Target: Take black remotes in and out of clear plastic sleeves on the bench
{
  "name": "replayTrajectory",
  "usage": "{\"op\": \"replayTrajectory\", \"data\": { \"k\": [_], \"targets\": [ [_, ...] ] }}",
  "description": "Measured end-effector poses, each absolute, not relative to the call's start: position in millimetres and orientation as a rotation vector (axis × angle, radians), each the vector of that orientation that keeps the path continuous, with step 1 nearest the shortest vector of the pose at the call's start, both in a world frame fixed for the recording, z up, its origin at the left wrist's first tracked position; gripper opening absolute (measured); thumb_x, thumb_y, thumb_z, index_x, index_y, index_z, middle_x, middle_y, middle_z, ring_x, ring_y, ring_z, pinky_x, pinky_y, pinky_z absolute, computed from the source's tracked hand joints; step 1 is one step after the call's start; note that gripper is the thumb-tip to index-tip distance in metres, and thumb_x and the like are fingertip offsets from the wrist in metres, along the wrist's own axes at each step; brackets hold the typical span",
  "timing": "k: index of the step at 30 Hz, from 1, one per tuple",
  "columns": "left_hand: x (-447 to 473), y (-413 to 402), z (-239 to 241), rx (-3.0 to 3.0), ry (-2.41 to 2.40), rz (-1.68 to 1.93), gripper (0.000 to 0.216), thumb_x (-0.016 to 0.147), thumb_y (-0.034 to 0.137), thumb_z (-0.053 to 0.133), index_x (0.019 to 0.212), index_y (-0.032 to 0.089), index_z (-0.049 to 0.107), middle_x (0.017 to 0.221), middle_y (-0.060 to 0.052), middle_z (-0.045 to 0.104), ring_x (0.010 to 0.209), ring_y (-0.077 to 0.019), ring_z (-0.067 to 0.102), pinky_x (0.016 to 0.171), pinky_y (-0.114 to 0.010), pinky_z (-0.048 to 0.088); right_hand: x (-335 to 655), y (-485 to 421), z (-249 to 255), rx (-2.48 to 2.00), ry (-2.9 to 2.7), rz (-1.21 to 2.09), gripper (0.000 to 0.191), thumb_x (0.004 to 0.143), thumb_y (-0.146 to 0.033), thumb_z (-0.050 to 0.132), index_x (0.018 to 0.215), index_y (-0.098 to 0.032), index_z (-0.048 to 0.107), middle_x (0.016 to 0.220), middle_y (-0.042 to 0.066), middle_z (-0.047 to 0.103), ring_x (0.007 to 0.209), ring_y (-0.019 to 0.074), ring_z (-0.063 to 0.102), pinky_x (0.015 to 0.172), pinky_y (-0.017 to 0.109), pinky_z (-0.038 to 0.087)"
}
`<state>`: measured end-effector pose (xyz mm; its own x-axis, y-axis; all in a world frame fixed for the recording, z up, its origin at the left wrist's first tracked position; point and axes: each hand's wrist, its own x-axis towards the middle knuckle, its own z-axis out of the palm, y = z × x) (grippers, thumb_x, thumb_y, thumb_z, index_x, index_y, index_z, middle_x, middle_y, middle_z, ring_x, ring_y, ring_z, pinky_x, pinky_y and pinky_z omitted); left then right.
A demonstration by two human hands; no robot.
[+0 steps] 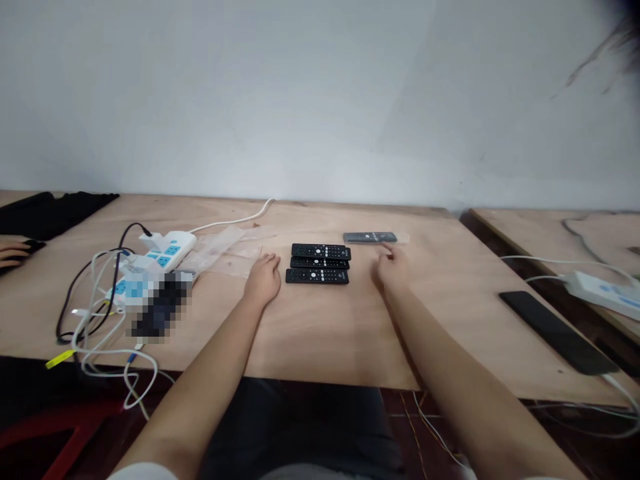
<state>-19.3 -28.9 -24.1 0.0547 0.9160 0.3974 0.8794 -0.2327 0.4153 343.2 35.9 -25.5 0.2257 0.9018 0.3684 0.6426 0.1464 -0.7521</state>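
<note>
Several black remote controls (317, 275) lie overlapped in a small stack at the middle of the wooden table. Just left of them my left hand (263, 279) rests on the tabletop, its fingers loosely bent forward and holding nothing. Behind the stack and to the right is another remote control (369, 237) in a clear plastic sleeve (403, 238). My right hand (392, 267) lies at the near edge of that sleeved remote, with a finger stretched out to it. Whether the fingertip presses on the sleeve is hard to see.
Clear plastic bags (225, 250) lie left, beside a white power strip (173, 248) with tangled cables and a pixelated dark object (163, 307). A black phone (557, 332) lies right on a cable. Another person's hand (13, 253) shows at far left near black cloth (55, 212).
</note>
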Motion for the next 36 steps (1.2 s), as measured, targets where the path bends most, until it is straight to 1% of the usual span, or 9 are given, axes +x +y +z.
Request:
{"op": "replayTrajectory", "data": {
  "k": [3,5,8,13,17,22,26,31,36],
  "targets": [
    [-19,-29,-24,2.23,1.918,0.933,0.044,0.092,0.012,0.044,0.127,0.012,0.07,0.137,-0.014,0.066,0.135,-0.0284,0.057,0.118,-0.05,0.043,360,51,-4,-1.793,-1.604,0.074,0.053,0.086,-0.024,0.042,0.133,-0.013,0.065,0.143,0.017,0.056,0.127,0.0322,0.051,0.111,0.049,0.039],
    [-19,-28,-24,2.232,1.915,0.934,0.044,0.092,0.011,0.044,0.126,0.011,0.071,0.137,-0.015,0.066,0.135,-0.0288,0.057,0.118,-0.05,0.043,367,60,7,-1.949,-1.681,-0.007,0.056,0.086,-0.024,0.044,0.139,-0.018,0.062,0.153,0.013,0.051,0.138,0.0353,0.042,0.113,0.054,0.034],
    [-19,-29,-23,2.235,1.905,0.938,0.044,0.092,0.011,0.043,0.126,0.009,0.07,0.138,-0.017,0.065,0.135,-0.0292,0.057,0.118,-0.049,0.043,370,72,18,-2.11,-1.81,-0.041,0.061,0.088,-0.025,0.045,0.149,-0.02,0.052,0.16,0.011,0.043,0.145,0.0353,0.035,0.115,0.058,0.031],
    [-19,-28,-25,2.229,1.898,0.975,0.044,0.091,0.01,0.044,0.126,0.011,0.071,0.137,-0.016,0.066,0.134,-0.0291,0.058,0.117,-0.051,0.044,369,89,19,-2.196,-2.015,-0.09,0.069,0.088,-0.024,0.048,0.157,-0.019,0.039,0.169,0.011,0.026,0.15,0.0314,0.03,0.12,0.054,0.025],
    [-20,-28,-27,2.23,1.896,1.0,0.045,0.09,0.01,0.046,0.126,0.015,0.071,0.135,-0.013,0.068,0.133,-0.0284,0.059,0.116,-0.052,0.046,368,99,13,-2.221,-2.081,-0.102,0.067,0.09,-0.02,0.042,0.157,-0.017,0.038,0.163,0.013,0.037,0.148,0.0293,0.034,0.121,0.054,0.023],
    [-19,-27,-28,2.211,1.906,1.008,0.044,0.089,0.01,0.047,0.124,0.016,0.073,0.133,-0.012,0.069,0.132,-0.0291,0.06,0.116,-0.053,0.046,369,103,7,-2.224,-2.039,-0.172,0.053,0.091,-0.021,0.041,0.142,-0.017,0.056,0.14,0.019,0.059,0.13,0.0334,0.049,0.111,0.053,0.03],
    [-19,-28,-27,2.191,1.907,1.009,0.043,0.09,0.01,0.047,0.124,0.016,0.072,0.135,-0.012,0.068,0.133,-0.0286,0.058,0.117,-0.052,0.045,368,97,2,-2.233,-1.938,-0.223,0.045,0.093,-0.021,0.038,0.128,-0.016,0.065,0.13,0.02,0.06,0.123,0.0362,0.05,0.104,0.053,0.034],
    [-19,-29,-24,2.171,1.895,0.977,0.043,0.09,0.01,0.046,0.125,0.011,0.071,0.138,-0.016,0.065,0.135,-0.0292,0.056,0.118,-0.051,0.043,363,82,-3,-2.16,-1.801,-0.256,0.044,0.091,-0.022,0.043,0.128,-0.013,0.063,0.129,0.022,0.056,0.122,0.0377,0.047,0.101,0.053,0.035],
    [-18,-29,-23,2.162,1.895,0.991,0.043,0.089,0.01,0.047,0.124,0.015,0.072,0.136,-0.013,0.067,0.135,-0.0287,0.057,0.118,-0.052,0.043,348,57,3,-2.022,-1.581,-0.21,0.045,0.086,-0.02,0.047,0.128,-0.016,0.062,0.13,0.019,0.054,0.122,0.0372,0.045,0.101,0.053,0.034]
  ]
}}
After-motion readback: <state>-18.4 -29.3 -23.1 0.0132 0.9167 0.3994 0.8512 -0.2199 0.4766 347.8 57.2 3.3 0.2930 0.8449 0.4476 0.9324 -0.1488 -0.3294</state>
